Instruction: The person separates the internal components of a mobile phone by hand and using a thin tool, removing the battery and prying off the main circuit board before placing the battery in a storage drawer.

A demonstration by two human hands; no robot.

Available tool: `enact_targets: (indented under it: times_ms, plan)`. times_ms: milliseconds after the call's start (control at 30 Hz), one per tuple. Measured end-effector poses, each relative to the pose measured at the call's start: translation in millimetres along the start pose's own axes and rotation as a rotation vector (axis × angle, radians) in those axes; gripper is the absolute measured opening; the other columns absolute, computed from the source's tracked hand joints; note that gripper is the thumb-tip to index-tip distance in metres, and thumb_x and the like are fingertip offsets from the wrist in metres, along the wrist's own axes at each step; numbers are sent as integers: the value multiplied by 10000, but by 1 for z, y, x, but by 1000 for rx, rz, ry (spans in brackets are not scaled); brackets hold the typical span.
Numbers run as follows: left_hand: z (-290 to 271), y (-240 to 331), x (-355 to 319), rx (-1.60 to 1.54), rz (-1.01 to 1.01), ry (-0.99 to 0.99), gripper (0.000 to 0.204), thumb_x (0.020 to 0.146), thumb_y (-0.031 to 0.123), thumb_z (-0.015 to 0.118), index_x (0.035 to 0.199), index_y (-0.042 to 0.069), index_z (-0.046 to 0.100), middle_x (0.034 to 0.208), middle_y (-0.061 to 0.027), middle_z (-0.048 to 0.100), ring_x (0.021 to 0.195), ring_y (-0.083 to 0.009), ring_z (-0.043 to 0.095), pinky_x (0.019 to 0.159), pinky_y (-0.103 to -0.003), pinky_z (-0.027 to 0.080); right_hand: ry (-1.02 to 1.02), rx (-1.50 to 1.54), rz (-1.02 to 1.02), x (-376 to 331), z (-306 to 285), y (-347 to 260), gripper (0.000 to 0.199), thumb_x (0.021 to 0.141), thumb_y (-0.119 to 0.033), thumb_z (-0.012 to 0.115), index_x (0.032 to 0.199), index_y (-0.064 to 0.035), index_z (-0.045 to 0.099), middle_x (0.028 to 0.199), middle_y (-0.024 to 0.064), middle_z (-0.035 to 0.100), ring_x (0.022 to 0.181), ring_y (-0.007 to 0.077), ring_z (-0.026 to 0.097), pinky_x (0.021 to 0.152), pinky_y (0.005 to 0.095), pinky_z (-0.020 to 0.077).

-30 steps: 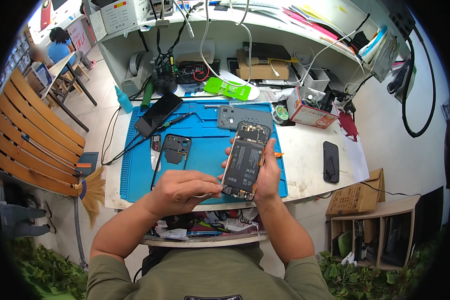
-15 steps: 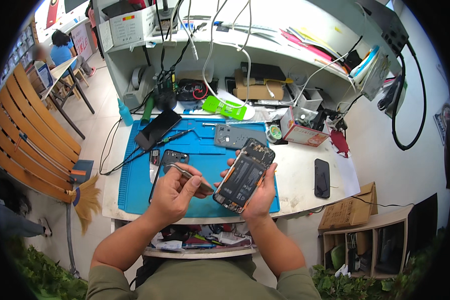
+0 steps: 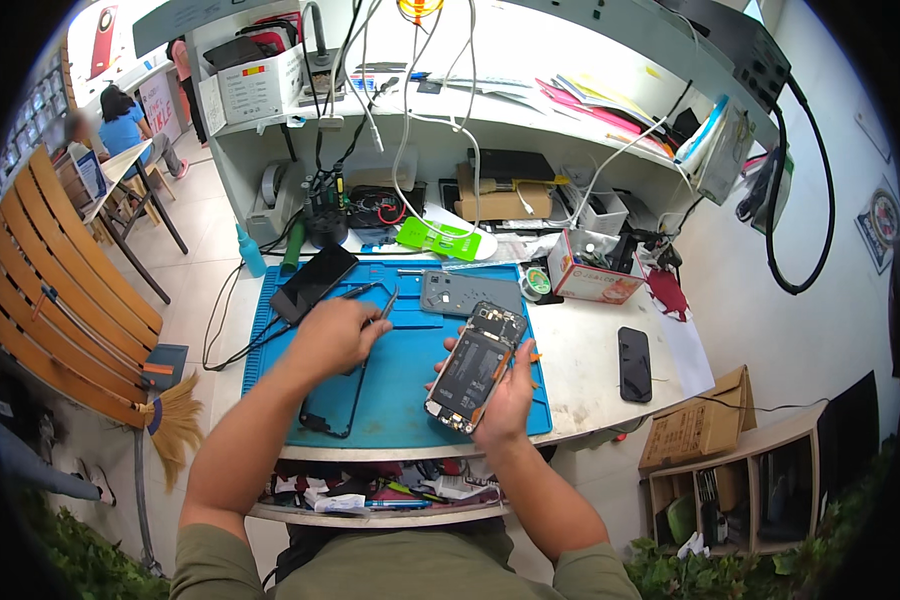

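In my right hand (image 3: 508, 398) lies an opened phone (image 3: 473, 375), tilted, its battery and circuit board facing up. My left hand (image 3: 338, 335) is closed on slim tweezers (image 3: 388, 303) over the mat's left half, their tips pointing away from me. Below that hand a thin black phone frame (image 3: 354, 400) rests on the blue repair mat (image 3: 420, 425), partly covered by the hand. A dark phone screen (image 3: 313, 283) is just beyond the left hand. Farther back on the mat sits a grey phone back panel (image 3: 470, 293).
A black phone (image 3: 634, 364) lies right of the mat. Behind stand a solder spool (image 3: 536, 282) and a box of parts (image 3: 595, 268). A blue bottle (image 3: 250, 252) stands at the left. White cables (image 3: 402, 165) hang from the shelf; an open drawer (image 3: 385, 490) is below the table edge.
My left hand has moved away from the phone, forward and left, with the tweezers now pointing away. The right hand with the phone has shifted slightly left and nearer. The head view has shifted.
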State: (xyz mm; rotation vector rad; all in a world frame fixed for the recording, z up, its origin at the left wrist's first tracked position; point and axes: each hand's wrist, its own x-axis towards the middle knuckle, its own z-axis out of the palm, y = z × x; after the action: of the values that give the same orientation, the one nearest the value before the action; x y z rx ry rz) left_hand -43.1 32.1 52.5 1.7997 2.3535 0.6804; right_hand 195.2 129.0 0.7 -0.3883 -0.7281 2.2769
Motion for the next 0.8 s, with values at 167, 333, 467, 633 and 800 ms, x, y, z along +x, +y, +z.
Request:
enact_targets:
  times_ms: [167, 333, 467, 633, 800]
  plan:
    - [2, -21, 42, 184, -86, -101, 279, 940, 348, 788, 987, 76, 832, 882, -184, 778, 857, -388, 748, 829, -484, 581, 5, -27, 36, 7, -3, 4, 838, 1083, -757, 245, 1438, -56, 536, 1228, 154, 681, 1020, 282, 735, 815, 519, 673]
    - [-8, -8, 48, 187, -124, -13, 342, 891, 387, 855, 947, 51, 828, 881, -176, 786, 832, -346, 759, 792, -437, 588, 31, -48, 15, 5, 6, 2, 757, 1108, -709, 249, 1422, -83, 536, 1206, 127, 673, 1008, 237, 719, 832, 477, 664]
    - [-16, 63, 11, -361, 18, -408, 432, 883, 467, 872, 903, 40, 812, 794, -105, 770, 737, -236, 731, 732, -356, 570, 40, -68, -60, 10, -10, 2, 766, 1115, -695, 239, 1441, -66, 530, 1222, 143, 679, 1033, 253, 731, 880, 428, 661]
    - [-6, 98, -16, -266, 119, -538, 442, 874, 478, 871, 873, 46, 782, 743, -103, 739, 689, -236, 719, 646, -375, 529, 46, -133, -122, 8, -1, 7, 779, 1118, -687, 216, 1489, -67, 507, 1233, 131, 661, 1028, 218, 716, 894, 366, 645]
    - [19, 83, -18, -502, 204, -514, 344, 913, 369, 814, 843, 40, 741, 683, -84, 681, 602, -209, 622, 585, -378, 455, 55, -213, -176, 4, 4, 15, 765, 1111, -694, 243, 1457, -67, 514, 1204, 121, 651, 988, 202, 715, 864, 351, 644]
